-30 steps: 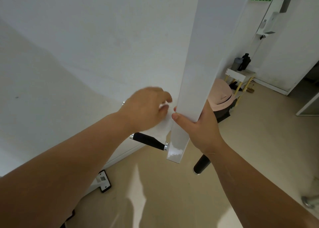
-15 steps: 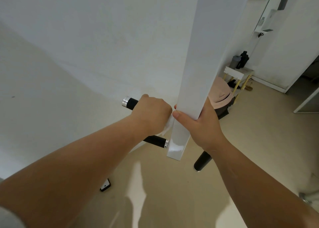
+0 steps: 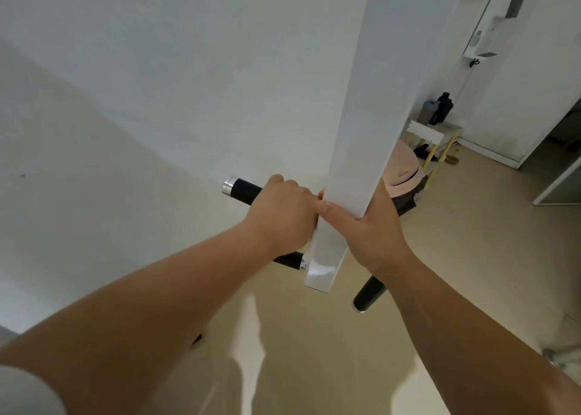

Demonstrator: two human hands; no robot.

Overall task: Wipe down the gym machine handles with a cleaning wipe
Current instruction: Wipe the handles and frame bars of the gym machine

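Observation:
A white square post (image 3: 374,106) of the gym machine hangs down in front of me. Two black handles stick out near its lower end. My left hand (image 3: 283,216) grips the left handle (image 3: 243,191), whose silver end cap shows beyond my fingers. A sliver of white wipe (image 3: 311,237) peeks out under that hand by the post. My right hand (image 3: 364,226) holds the post, thumb across its front face. The right handle (image 3: 369,293) juts out below my right wrist, untouched.
White walls stand close on the left and ahead. A small white and yellow stool (image 3: 434,138) with dark bottles (image 3: 440,108) sits in the far corner, a pink rounded object (image 3: 405,172) in front of it. The beige floor lies below.
My left hand dropped from in front of the post onto the left handle and closed round it with the wipe, then slid along it toward the post. My right hand stayed on the post.

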